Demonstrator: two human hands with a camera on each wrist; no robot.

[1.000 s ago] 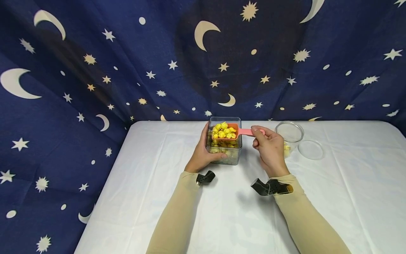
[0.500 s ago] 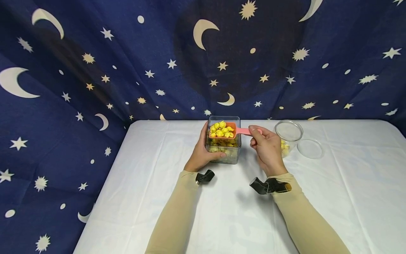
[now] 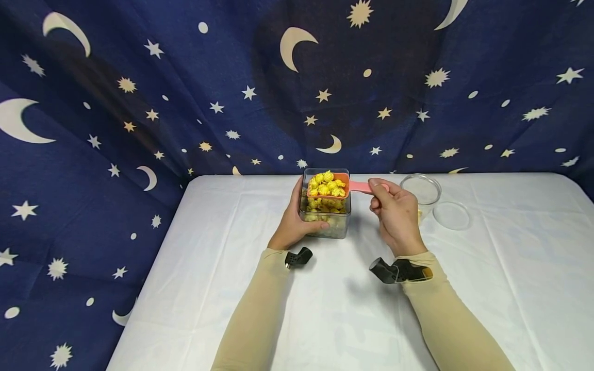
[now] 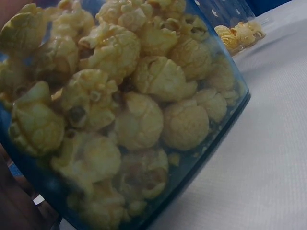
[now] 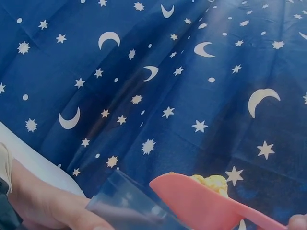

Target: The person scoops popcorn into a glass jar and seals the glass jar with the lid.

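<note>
Currently: one pink scoop [image 5: 192, 203], loaded with popcorn [image 3: 327, 184], above the square tub [image 3: 334, 226]; handle pinched by the right hand's [image 3: 395, 212] fingers. Tub gripped by the left hand's [image 3: 293, 221] fingers. Apparent step: scooping. Next move, as judged: a level scoop, clear of the rim.

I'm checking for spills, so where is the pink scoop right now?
In the head view, the pink scoop is just right of centre over the square container, loaded with popcorn, its handle pinched by the right hand.
</note>
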